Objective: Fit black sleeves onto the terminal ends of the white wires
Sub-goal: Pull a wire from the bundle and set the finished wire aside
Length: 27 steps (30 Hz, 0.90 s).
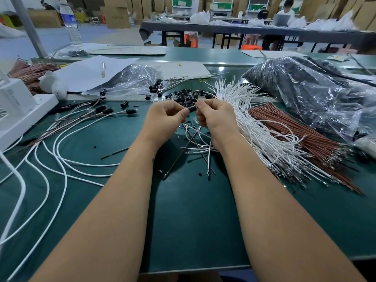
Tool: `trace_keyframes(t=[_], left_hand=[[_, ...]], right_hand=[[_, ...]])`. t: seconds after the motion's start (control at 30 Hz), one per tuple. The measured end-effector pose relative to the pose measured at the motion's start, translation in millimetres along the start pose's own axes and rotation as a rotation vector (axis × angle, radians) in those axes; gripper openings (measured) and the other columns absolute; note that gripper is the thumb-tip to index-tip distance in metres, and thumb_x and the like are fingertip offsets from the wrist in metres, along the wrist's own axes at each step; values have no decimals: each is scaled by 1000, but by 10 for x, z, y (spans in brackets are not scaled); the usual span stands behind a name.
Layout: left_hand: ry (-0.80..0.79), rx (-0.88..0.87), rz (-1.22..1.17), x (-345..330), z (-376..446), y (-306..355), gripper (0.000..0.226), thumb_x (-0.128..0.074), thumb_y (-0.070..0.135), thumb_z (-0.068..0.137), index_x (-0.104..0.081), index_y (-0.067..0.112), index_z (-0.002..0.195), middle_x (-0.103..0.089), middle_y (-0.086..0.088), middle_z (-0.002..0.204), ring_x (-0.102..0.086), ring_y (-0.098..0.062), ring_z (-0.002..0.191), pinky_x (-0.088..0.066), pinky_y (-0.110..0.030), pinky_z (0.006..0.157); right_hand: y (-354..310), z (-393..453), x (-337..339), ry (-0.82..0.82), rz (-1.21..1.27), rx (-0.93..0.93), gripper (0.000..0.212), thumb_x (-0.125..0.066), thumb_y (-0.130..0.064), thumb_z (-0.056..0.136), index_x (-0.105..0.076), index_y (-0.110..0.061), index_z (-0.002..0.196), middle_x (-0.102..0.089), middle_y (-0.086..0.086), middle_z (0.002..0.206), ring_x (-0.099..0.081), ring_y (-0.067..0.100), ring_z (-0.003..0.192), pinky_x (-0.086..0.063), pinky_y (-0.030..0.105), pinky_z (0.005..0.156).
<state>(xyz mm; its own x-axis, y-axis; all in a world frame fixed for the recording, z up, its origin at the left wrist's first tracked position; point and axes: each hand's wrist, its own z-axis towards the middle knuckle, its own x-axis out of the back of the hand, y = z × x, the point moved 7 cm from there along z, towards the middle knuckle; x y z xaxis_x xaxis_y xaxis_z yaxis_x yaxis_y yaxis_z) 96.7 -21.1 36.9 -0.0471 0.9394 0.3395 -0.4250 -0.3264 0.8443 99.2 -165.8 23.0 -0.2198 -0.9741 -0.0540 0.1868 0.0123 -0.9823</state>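
1. Black sleeve [192,108] was held above mid-table [193,210], pinched between both hands
2. L hand [165,116] fingers curled on its left end; R hand [215,115] fingers pinched its right end
3. White wires [254,119] lay fanned just right of R hand, brown wires [301,143] beside them toward right edge
4. Loose sleeves pile [187,96] sat just behind hands

Head camera looks forward and down, close over the green table [193,220]
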Motion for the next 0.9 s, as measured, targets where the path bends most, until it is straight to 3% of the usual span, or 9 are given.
trace_keyframes(t=[0.17, 0.4, 0.6, 0.9], left_hand=[[-1, 31, -40, -6, 14, -54, 18, -69, 14, 87, -69, -3, 86, -62, -4, 66, -51, -1, 53, -43, -12, 57], [-14, 75, -140, 1, 2, -108, 13, -69, 13, 86, -68, 4, 78, -62, -6, 64, -45, 3, 41, -35, -8, 48], [-51, 83, -210, 9, -2, -119, 14, -69, 14, 86, -67, 9, 74, -63, 8, 55, -46, 4, 42, -33, -5, 47], [-46, 81, -200, -35, 6, -124, 12, -67, 13, 88, -68, 7, 78, -58, 14, 45, -46, 5, 39, -32, -3, 45]], right_hand=[[68, -1, 9, -17, 65, -61, 16, -60, -9, 94, -61, -12, 78, -61, 1, 64, -56, 8, 54, -49, 21, 53], [106, -16, -12, -64, 83, -85, 16, -60, -9, 94, -60, -11, 78, -62, 2, 65, -57, 14, 59, -51, 28, 62], [56, -41, -35, -74, 86, -59, 16, -58, -9, 95, -60, -10, 79, -60, 4, 65, -55, 14, 56, -50, 25, 58], [-12, -40, -31, -45, 12, -24, 16, -55, -9, 97, -61, -11, 82, -56, 0, 63, -50, 7, 53, -47, 20, 55]])
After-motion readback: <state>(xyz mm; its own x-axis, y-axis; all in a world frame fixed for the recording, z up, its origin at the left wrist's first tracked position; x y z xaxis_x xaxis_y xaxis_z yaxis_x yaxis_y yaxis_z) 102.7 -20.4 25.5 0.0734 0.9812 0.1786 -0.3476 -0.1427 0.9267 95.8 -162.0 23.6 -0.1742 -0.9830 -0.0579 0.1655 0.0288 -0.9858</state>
